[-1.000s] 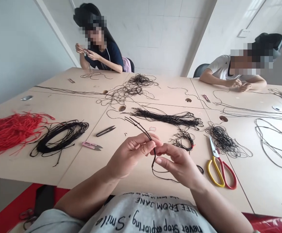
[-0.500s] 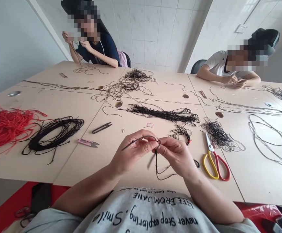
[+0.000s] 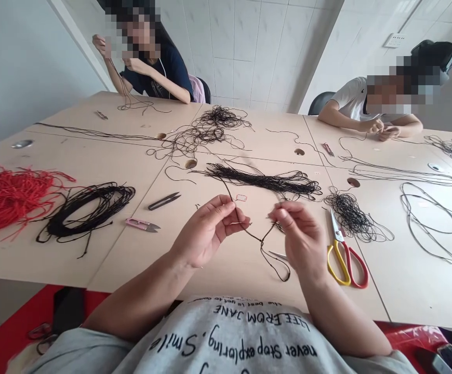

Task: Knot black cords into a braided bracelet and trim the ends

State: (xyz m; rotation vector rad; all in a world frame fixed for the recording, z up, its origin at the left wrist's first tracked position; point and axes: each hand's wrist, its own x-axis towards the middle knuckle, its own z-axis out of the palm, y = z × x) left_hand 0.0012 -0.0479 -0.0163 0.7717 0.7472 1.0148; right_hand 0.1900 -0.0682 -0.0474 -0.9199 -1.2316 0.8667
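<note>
Between my hands hangs a thin black cord (image 3: 262,240) with a knot in the middle and a loop dangling below it. My left hand (image 3: 206,226) pinches one end between thumb and forefinger, and its tip sticks up past the fingers. The other end is pinched by my right hand (image 3: 302,234). Just beyond my hands lies a bundle of black cords (image 3: 265,180). Scissors with one yellow and one red handle (image 3: 348,259) rest to the right of my right hand, partly over a tangle of black cord (image 3: 348,212).
Left of me lie red cords (image 3: 11,202), a black cord coil (image 3: 88,213), black thread snips (image 3: 164,201) and pink thread snips (image 3: 143,225). Across the table (image 3: 132,259), two people handle cords. More loose cord (image 3: 206,136) spreads over the middle.
My hands have moved apart, drawing the cord out between them. The knot and loop now hang in the gap, and a thin pointed tip shows beside my right hand.
</note>
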